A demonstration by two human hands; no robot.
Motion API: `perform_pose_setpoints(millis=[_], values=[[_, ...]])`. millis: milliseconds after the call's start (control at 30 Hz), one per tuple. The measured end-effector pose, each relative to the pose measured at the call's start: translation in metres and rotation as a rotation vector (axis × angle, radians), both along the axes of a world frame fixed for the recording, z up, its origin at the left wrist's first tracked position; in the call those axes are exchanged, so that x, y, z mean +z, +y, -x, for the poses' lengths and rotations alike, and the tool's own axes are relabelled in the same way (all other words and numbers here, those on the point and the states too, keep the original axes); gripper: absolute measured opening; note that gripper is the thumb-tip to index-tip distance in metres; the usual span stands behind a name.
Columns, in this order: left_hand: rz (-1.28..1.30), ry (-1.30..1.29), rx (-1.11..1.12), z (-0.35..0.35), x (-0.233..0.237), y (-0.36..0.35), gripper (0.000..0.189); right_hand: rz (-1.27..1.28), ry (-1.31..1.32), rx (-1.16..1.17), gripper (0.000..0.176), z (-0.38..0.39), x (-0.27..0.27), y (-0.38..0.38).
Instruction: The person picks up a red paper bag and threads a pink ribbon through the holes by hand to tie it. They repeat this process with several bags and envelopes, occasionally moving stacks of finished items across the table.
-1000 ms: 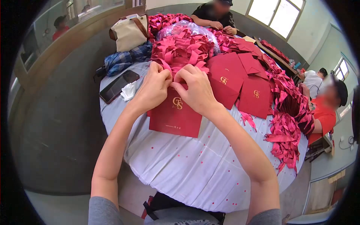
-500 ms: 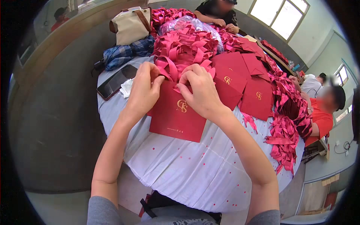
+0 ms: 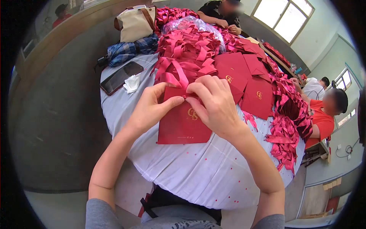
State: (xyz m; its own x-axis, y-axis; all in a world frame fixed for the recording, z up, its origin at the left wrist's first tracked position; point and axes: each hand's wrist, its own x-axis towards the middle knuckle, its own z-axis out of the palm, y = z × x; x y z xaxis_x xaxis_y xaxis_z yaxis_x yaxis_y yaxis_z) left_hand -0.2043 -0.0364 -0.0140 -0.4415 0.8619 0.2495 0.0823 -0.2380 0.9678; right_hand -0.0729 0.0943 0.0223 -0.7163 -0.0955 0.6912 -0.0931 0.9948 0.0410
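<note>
A red paper bag (image 3: 179, 128) with gold lettering is in front of me, its top edge between my two hands. My left hand (image 3: 150, 108) grips the top left of the bag, thumb in front and fingers partly hidden behind. With thumb and fingers closed, my right hand (image 3: 215, 105) pinches pink ribbon (image 3: 186, 97) at the bag's top edge; the exact spot is mostly covered by the fingertips. Just behind the bag, a loop of pink ribbon (image 3: 171, 74) rises in front of a heap of ribboned bags (image 3: 190, 49).
More red bags (image 3: 257, 97) lie flat to the right, beside ribbon piles (image 3: 284, 141). At left are a phone (image 3: 118, 78), crumpled white tissue (image 3: 132, 84), a plaid umbrella (image 3: 129, 49) and a cream handbag (image 3: 135, 24). Other people sit around the white-covered table (image 3: 183, 171).
Both hands have moved down and slightly right, closer together at the bag's top edge. The bag's upper part now tilts toward me, and its ribbon is drawn to the front.
</note>
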Motion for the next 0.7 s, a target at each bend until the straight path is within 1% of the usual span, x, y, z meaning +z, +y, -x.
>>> perform_pose_setpoints(millis=[67, 167, 300, 367, 400, 433, 500, 533, 567, 633, 667, 700], values=[[-0.027, 0.095, 0.033, -0.007, 0.002, -0.005, 0.022, -0.142, 0.085, 0.021, 0.021, -0.004, 0.004, -0.007], [-0.043, 0.091, 0.068, -0.018, 0.008, -0.012, 0.017, -0.167, 0.085, -0.017, 0.018, -0.010, 0.004, -0.011], [-0.069, 0.090, 0.078, -0.028, 0.007, -0.021, 0.019, -0.198, 0.084, -0.009, 0.015, -0.018, 0.007, -0.021], [-0.039, 0.156, 0.120, -0.030, 0.002, -0.024, 0.016, 0.086, 0.007, -0.004, 0.012, -0.024, 0.009, -0.031], [-0.042, 0.157, 0.118, -0.034, 0.001, -0.025, 0.016, 0.416, -0.074, 0.011, 0.008, -0.028, 0.010, -0.035], [-0.083, 0.165, 0.132, -0.038, 0.000, -0.026, 0.015, 0.416, -0.072, 0.009, 0.008, -0.030, 0.016, -0.037], [-0.124, 0.172, 0.143, -0.045, -0.001, -0.027, 0.014, 0.942, -0.222, -0.005, 0.005, -0.034, 0.030, -0.041], [-0.146, 0.143, 0.134, -0.047, 0.000, -0.027, 0.015, 1.012, -0.217, -0.003, 0.006, -0.036, 0.033, -0.043], [-0.170, 0.116, 0.127, -0.049, 0.001, -0.027, 0.016, 1.009, -0.217, -0.001, 0.006, -0.037, 0.033, -0.044], [-0.179, 0.088, 0.131, -0.052, -0.003, -0.027, 0.018, 0.757, -0.162, -0.050, 0.007, -0.040, 0.030, -0.047], [-0.185, 0.057, 0.132, -0.054, -0.005, -0.027, 0.021, 0.755, -0.160, -0.051, 0.007, -0.042, 0.028, -0.048], [-0.187, 0.059, 0.130, -0.058, -0.004, -0.028, 0.021, 0.664, -0.141, -0.061, 0.009, -0.044, 0.026, -0.049]])
